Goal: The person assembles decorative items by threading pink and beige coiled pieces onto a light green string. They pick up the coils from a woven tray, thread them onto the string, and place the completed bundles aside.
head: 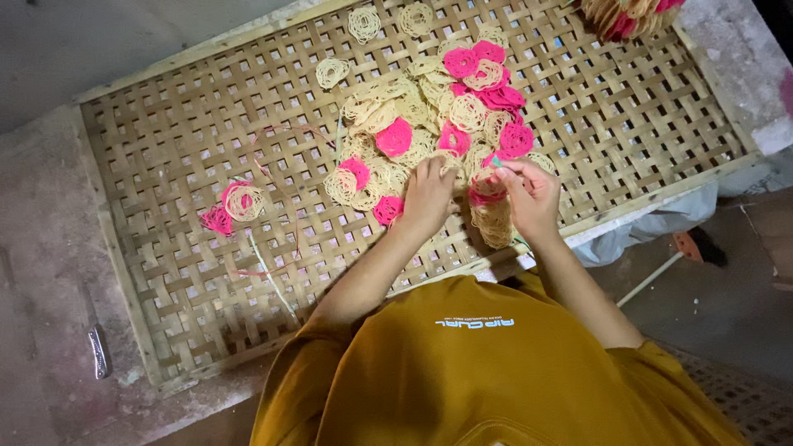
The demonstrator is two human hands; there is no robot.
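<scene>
A heap of round lacy crackers (429,91), cream and pink, lies on a big woven bamboo tray (182,140). My left hand (428,196) is curled on the near edge of the heap, gripping a stack of crackers (494,221) that stands on edge between both hands. My right hand (530,194) pinches a thin pale-green strand (498,163) just above that stack. The stack's middle is hidden by my fingers.
A small tied bundle of pink and cream crackers (235,202) lies at the tray's left, with loose pink and white strands (268,268) near it. Another bundle (628,16) sits at the top right corner. A knife (99,351) lies on the concrete at left. A plastic bag (652,227) hangs off the tray's right.
</scene>
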